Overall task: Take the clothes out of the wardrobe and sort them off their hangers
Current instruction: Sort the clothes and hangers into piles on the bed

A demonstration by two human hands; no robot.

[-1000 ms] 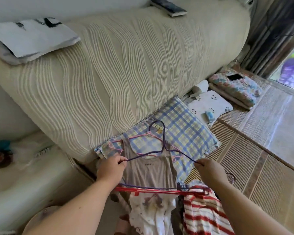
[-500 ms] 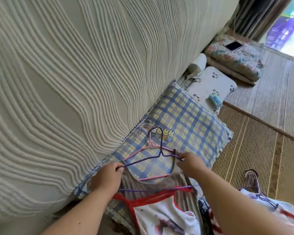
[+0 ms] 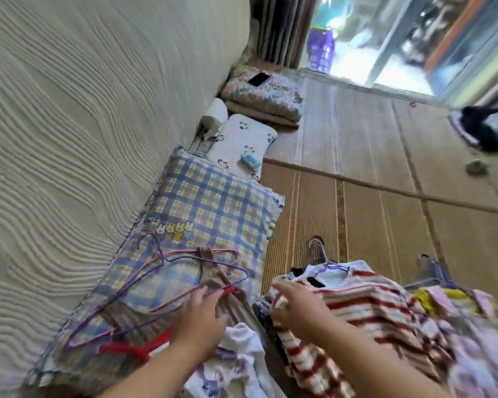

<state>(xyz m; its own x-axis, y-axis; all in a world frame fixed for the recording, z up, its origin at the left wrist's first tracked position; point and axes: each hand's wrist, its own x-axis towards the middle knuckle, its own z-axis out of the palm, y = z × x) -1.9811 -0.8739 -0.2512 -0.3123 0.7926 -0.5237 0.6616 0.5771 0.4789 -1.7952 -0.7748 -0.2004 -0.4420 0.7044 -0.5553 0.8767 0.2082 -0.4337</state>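
We see wire hangers (image 3: 181, 257) with brown top (image 3: 213, 268) flat on plaid pillow (image 3: 213, 202) at its right edge. Long axis diagonal, right end just ahead of left hand (image 3: 197, 320), whose straight fingers touch it. Right hand (image 3: 298, 308) on striped shirt (image 3: 365, 305), grip unclear. Left hand nearer.

Left hand (image 3: 197, 317), fingers straight, touches wire hangers (image 3: 167, 258) lying with brown top (image 3: 213, 277) on plaid pillow (image 3: 213, 202). Right hand (image 3: 298, 307) on striped top (image 3: 371, 305); grip blurred. Mat (image 3: 371, 225) underneath.
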